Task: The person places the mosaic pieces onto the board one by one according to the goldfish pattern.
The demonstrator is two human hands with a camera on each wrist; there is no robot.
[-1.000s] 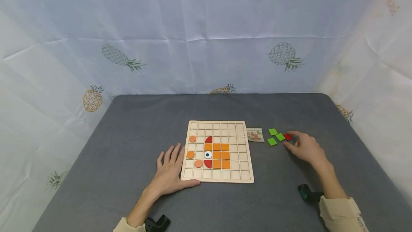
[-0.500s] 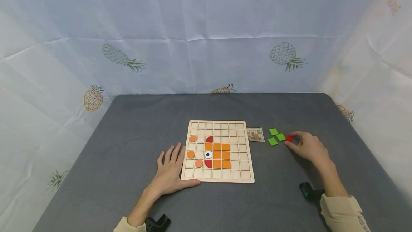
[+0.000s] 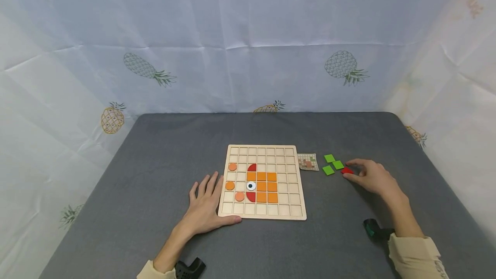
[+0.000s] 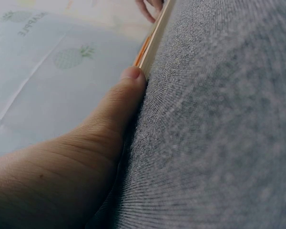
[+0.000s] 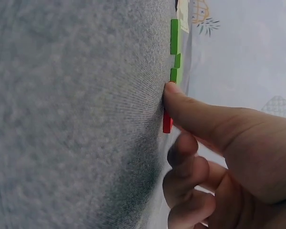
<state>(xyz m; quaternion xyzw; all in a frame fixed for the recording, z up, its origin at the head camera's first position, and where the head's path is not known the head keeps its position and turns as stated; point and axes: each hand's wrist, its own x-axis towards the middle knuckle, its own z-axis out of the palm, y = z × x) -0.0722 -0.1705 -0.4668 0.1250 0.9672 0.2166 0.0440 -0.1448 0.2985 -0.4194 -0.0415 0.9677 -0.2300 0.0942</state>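
Note:
A light wooden grid board lies on the table, holding orange square tiles, round orange pieces, two dark red curved pieces and an eye disc. My left hand rests at its lower left corner, fingers spread along the left side, thumb on the near edge. To the right of the board, my right hand has a small red tile between thumb and index finger. In the right wrist view the red tile is down on the cloth, partly behind the thumb; the index fingertip is hidden there.
Several loose green square tiles lie just left of the right hand. A small printed pattern card sticks out at the board's right edge. Dark wrist devices show by both wrists. A pineapple-print curtain hangs behind the grey table.
The red tile has slid slightly nearer to me, away from the green tiles, with the right hand's thumb and index finger around it. The left hand and board stay put.

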